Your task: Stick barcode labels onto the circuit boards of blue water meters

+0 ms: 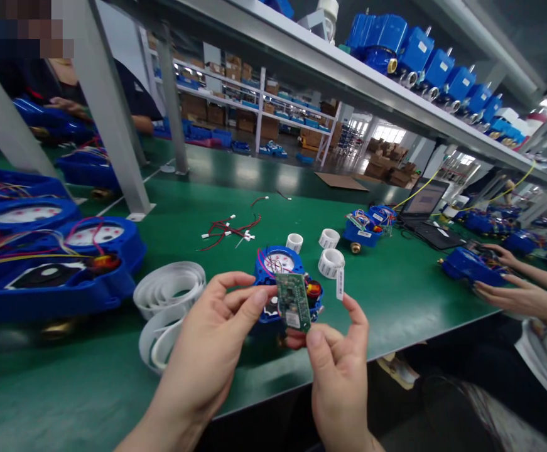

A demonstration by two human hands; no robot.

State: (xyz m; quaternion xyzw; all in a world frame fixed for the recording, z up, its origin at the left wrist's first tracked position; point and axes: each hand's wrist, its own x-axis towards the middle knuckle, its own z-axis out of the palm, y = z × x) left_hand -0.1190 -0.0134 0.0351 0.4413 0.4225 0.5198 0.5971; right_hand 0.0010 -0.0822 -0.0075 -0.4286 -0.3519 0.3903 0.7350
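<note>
A green circuit board (293, 301) is held up in front of me, tilted, with a small white label on its lower part. My left hand (226, 314) pinches its left edge between thumb and fingers. At the lower right corner, my right hand (336, 358) grips it with thumb and fingers, the index finger raised. A white barcode label (340, 284) meets that index fingertip; whether it hangs from the roll behind cannot be told. Behind the board sits an open blue meter housing (279, 258) with wires and a white dial, partly hidden.
Label rolls (331, 262) stand behind my right hand, and a wide white coil (169, 292) by my left wrist. Red-black cables (230, 231) lie farther back. Blue housings (56, 263) crowd the left. A co-worker's hands (518, 295) hold a blue housing at right. An overhead shelf (348, 63) crosses above.
</note>
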